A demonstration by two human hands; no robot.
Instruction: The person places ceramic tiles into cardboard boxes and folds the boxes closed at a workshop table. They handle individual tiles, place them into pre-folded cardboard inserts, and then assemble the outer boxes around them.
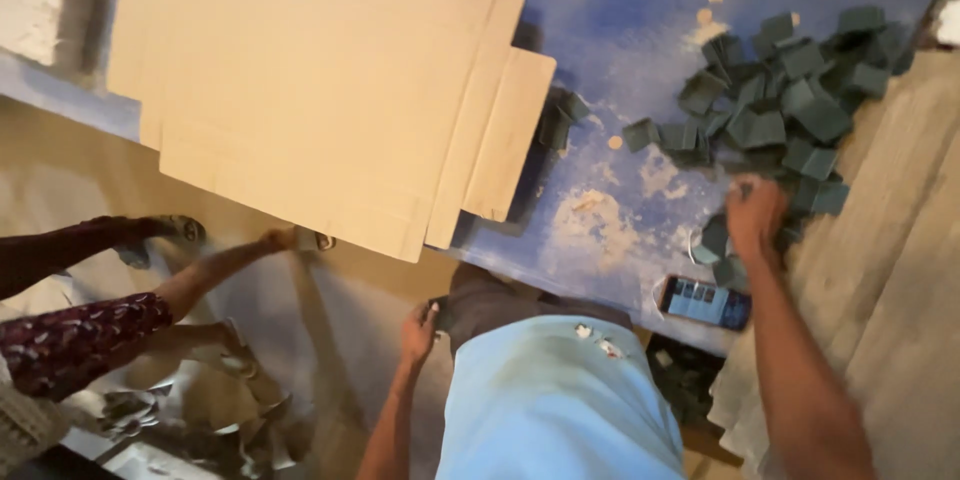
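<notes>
Head view: right hand point(755, 212) reaches into the near edge of a pile of dark green squares point(790, 100) at the right of the blue table point(620, 40), fingers curled down among them; whether any piece is gripped cannot be told. Left hand point(418, 330) hangs low at the near table edge, closed on a small dark piece point(436, 308). Gathering seems under way; lifting calls for a firm pinch. Flat cardboard point(320, 80) lies left, phone point(705, 302) near.
</notes>
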